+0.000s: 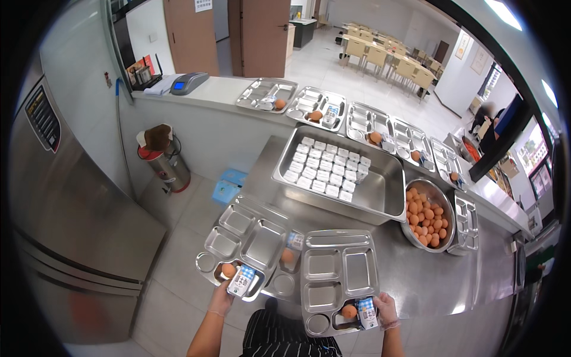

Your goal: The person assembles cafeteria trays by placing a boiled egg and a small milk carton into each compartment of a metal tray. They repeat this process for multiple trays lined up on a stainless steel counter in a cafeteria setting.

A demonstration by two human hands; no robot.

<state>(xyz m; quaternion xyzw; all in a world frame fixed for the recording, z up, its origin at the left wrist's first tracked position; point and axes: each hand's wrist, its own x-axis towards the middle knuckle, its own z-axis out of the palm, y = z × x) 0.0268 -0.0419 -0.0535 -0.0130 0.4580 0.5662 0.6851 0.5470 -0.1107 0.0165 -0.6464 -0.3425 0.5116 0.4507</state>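
Observation:
My left hand (221,300), in a clear glove, grips the near edge of a steel compartment tray (238,235) held out past the counter's left end. On that tray lie a brown egg (228,269) and a small blue-and-white carton (242,281). My right hand (386,309) holds the near right corner of a second steel tray (336,273) on the counter, carrying an egg (349,311) and a carton (367,313). Between the two, partly covered, is a third tray (284,285) with an egg (288,256) and a carton (295,240).
A deep steel pan (386,193) with several small cartons and a steel bowl (447,205) of brown eggs stand farther back. Stacked trays (467,223) sit to the right. Several filled trays (264,92) line the raised ledge. A steel fridge (65,208) stands left.

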